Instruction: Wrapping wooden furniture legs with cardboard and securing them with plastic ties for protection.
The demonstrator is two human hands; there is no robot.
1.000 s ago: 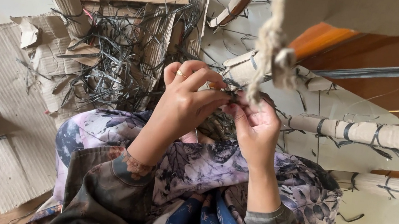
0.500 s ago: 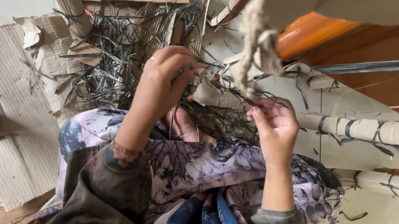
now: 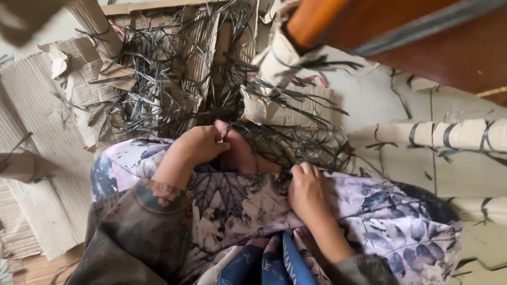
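Hands dropping low now vs 0.5 s ago: both were raised near a hanging rope knot, now resting at lap level on the floral cloth (image 3: pixel 357 213). Left hand (image 3: pixel 202 144) is curling shut, fingers pinching what looks like a thin dark strip (image 3: pixel 226 133) at the near edge of the strip pile (image 3: pixel 169 75); exact grip is partly hidden. Right hand (image 3: pixel 308 188) is lying knuckles-up on the cloth, fingers bent at the pile's edge, w/ strips just beside it; can't tell whether it's gripping one. Knot is no longer showing in view; camera is tilting down. Judgement: work at the knot is pausing, person is prob. fetching fresh strip from the heap. Cardboard sheets (image 3: pixel 15 105) are lying left of the pile, wrapped tubes (image 3: pixel 472 133) lying right, wooden furniture piece (image 3: pixel 435 22) overhead.
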